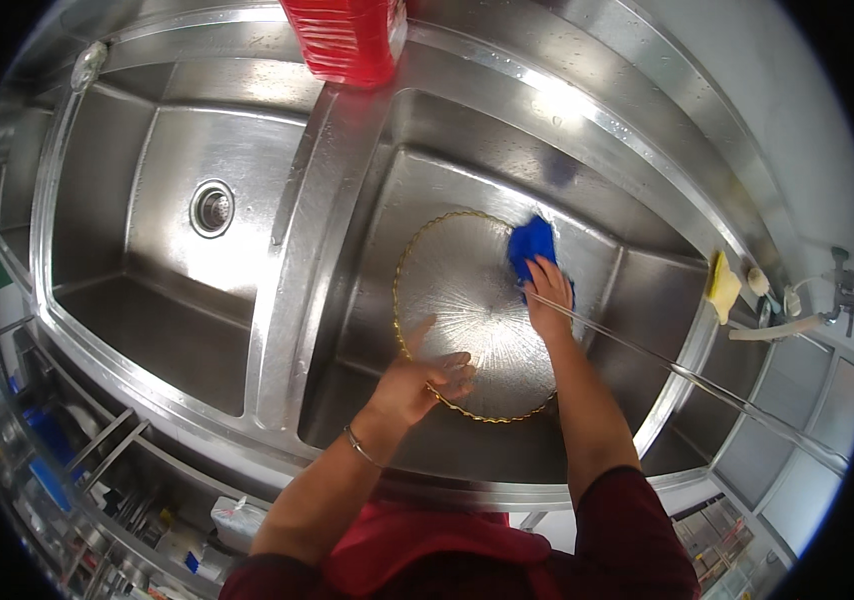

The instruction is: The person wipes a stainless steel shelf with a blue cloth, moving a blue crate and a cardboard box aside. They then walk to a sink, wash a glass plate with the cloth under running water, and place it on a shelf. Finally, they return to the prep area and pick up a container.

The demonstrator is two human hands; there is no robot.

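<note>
A large round clear glass plate (457,277) with radiating ridges and a wavy gold rim is held over the right basin (367,330) of a steel sink. My left hand (419,382) grips its near left edge, with fingers seen through the glass. In my right hand (547,292) is a blue cloth (532,240), pressed against the far right part of the plate. A thin shiny spout or rod (742,405) runs in from the right and reaches my right hand; whether its far end is metal or water I cannot tell.
The left basin (186,157) has a round drain (213,209). On the divider's back end stands a red plastic container (352,45). At right, a yellow sponge (719,289) and a brush (761,285) rest near a wall tap (839,292). A rack with utensils (126,517) is at lower left.
</note>
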